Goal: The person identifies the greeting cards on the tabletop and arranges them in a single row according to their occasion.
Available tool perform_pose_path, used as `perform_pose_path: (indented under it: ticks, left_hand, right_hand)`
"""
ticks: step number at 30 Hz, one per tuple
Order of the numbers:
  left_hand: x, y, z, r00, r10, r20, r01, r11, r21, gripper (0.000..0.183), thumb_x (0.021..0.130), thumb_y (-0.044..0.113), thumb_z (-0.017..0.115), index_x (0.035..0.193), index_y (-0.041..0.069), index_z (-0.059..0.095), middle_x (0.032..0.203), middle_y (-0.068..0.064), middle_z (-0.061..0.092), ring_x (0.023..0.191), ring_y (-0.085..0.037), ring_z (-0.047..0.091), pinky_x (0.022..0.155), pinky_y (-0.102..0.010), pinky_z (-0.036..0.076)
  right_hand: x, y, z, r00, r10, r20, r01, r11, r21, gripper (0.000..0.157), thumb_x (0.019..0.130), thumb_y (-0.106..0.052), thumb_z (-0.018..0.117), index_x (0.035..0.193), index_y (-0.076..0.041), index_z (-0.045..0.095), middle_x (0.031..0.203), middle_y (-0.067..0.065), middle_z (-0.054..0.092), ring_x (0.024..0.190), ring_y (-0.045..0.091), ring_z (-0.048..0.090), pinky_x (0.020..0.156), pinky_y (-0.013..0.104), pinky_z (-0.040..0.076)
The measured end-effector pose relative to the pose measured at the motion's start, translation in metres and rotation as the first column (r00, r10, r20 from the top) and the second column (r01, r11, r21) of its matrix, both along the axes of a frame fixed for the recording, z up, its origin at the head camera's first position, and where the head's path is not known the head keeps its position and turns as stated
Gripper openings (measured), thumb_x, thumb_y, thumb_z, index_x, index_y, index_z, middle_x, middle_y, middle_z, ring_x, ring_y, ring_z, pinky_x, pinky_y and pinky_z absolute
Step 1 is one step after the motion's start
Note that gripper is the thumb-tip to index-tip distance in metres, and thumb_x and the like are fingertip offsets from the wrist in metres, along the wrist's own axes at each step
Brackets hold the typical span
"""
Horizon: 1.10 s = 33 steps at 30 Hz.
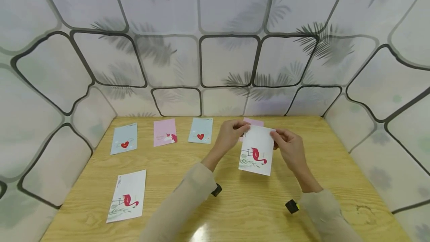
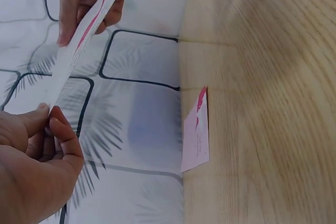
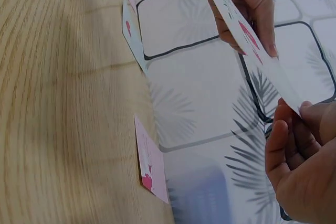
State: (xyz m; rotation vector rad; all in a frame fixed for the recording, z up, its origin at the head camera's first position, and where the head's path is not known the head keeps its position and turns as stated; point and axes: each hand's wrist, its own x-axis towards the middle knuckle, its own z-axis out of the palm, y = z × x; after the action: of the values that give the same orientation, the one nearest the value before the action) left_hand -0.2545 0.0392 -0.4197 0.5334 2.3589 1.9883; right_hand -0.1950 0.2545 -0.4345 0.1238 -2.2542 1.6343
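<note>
A white card with a red flamingo and green leaves (image 1: pixel 256 150) is held up over the table, its printed face toward the head camera. My left hand (image 1: pixel 231 133) pinches its upper left corner between thumb and fingers. At the upper right edge, my right hand (image 1: pixel 289 148) pinches it the same way. In the left wrist view the card (image 2: pixel 79 48) appears nearly edge-on between both hands. Behind it on the table lies a pink card (image 2: pixel 197 135), mostly covered by the held card in the head view.
On the wooden table (image 1: pixel 188 171), a matching flamingo card (image 1: pixel 127 197) lies at the front left. Along the back are a blue heart card (image 1: pixel 125 137), a pink unicorn card (image 1: pixel 164 132) and another blue heart card (image 1: pixel 201 130). Patterned fabric walls (image 1: pixel 228 62) enclose the table's back and sides.
</note>
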Motion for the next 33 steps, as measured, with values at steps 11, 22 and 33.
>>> perform_pose_path:
  ticks: [11, 22, 33]
  left_hand:
    - [0.012, -0.037, 0.001, 0.998, 0.02, 0.054, -0.016, 0.997, -0.081, 0.018, 0.099, 0.019, 0.073, 0.109, 0.006, 0.08, 0.09, -0.002, 0.073, 0.077, -0.014, 0.063, 0.071, -0.029, 0.056]
    - [0.028, -0.094, -0.016, 0.997, 0.059, 0.047, -0.049, 0.979, -0.197, 0.013, 0.098, 0.017, 0.073, 0.103, 0.006, 0.08, 0.085, -0.002, 0.072, 0.078, -0.027, 0.066, 0.069, -0.037, 0.056]
    - [0.047, -0.136, -0.034, 0.988, 0.1, 0.118, -0.068, 0.967, -0.244, 0.01, 0.095, 0.011, 0.076, 0.1, 0.003, 0.078, 0.079, -0.001, 0.07, 0.072, -0.021, 0.064, 0.065, -0.035, 0.056]
  right_hand:
    - [-0.003, -0.028, 0.0, 0.996, 0.089, -0.003, -0.089, 0.995, -0.048, 0.024, 0.099, -0.015, 0.073, 0.104, 0.009, 0.074, 0.074, 0.014, 0.065, 0.064, 0.014, 0.058, 0.059, 0.022, 0.053]
    - [0.004, -0.078, -0.019, 0.983, 0.179, 0.046, -0.175, 0.982, -0.07, 0.016, 0.096, -0.01, 0.076, 0.1, 0.006, 0.076, 0.072, 0.016, 0.068, 0.058, 0.015, 0.058, 0.054, 0.022, 0.051]
    - [0.014, -0.121, -0.038, 0.972, 0.176, 0.157, -0.175, 0.984, -0.021, 0.013, 0.093, -0.01, 0.078, 0.096, 0.002, 0.077, 0.065, 0.006, 0.066, 0.054, 0.018, 0.059, 0.051, 0.023, 0.051]
